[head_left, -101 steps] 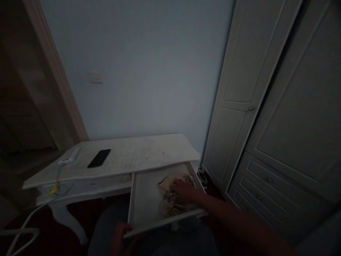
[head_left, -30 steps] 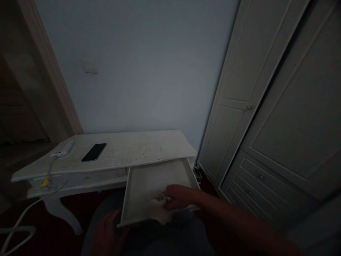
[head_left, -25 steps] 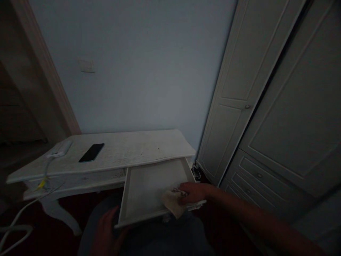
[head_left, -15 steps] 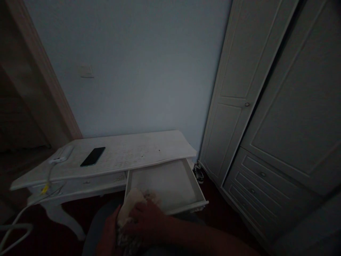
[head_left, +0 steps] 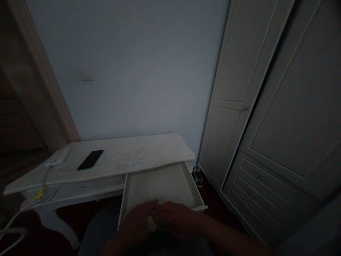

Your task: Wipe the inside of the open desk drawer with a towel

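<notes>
Head view: left hand (head_left: 135,221) and right hand (head_left: 179,218) meet over the near edge of a pulled-out, shallow white rectangular drawer (head_left: 163,184) in a worn white wooden table (head_left: 128,150). Both grips press together on 1 small pale bunched cloth (head_left: 151,224), mostly hidden between them. It should handle light, soft and unbreakable, best held by its gathered middle.

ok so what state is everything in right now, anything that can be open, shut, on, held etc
pale cloth: held between left hand and right hand, mostly hidden
right desk drawer: pulled open
left desk drawer: shut
phone: lying flat, screen dark
knobbed wardrobe door: shut
wardrobe drawers: shut
light switch: on or off, can't tell
</notes>
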`<action>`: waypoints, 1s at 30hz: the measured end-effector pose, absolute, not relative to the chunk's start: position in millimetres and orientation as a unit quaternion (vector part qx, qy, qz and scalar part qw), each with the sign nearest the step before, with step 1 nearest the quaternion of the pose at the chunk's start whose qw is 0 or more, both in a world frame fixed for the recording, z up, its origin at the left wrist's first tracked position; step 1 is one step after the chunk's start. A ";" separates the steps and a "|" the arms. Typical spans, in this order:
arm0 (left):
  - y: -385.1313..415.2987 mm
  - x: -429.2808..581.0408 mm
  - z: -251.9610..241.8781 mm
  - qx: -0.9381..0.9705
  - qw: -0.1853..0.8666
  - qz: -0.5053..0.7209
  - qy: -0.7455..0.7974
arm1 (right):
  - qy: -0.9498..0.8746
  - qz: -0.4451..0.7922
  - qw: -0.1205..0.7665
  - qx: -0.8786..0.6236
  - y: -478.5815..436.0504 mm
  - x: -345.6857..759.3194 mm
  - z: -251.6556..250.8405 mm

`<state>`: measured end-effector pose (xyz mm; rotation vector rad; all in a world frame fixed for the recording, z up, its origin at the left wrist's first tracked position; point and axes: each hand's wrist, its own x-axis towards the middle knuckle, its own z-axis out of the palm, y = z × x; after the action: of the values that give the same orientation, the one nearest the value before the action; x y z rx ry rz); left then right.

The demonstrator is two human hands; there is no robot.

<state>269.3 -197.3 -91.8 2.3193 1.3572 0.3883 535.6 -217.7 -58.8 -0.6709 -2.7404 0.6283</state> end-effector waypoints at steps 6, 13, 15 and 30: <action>-151.1 252.0 -58.4 0.832 0.280 -0.039 0.477 | -0.890 0.074 0.061 -0.446 -232.7 628.1 -100.7; -125.4 330.4 -80.7 0.855 0.207 -0.061 0.472 | -0.886 -0.038 0.069 -0.456 -221.1 616.5 -136.1; -127.3 375.6 -85.3 0.875 0.190 -0.044 0.444 | -0.885 -0.047 0.079 -0.456 -219.4 615.4 -141.9; -74.5 413.0 -93.7 0.875 0.015 0.048 0.482 | -0.872 -0.092 0.098 -0.471 -220.1 616.3 -166.3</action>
<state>413.0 -74.5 -93.7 2.7219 1.4996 0.1479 616.3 -220.1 -166.3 -1.3951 -2.5795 -0.2725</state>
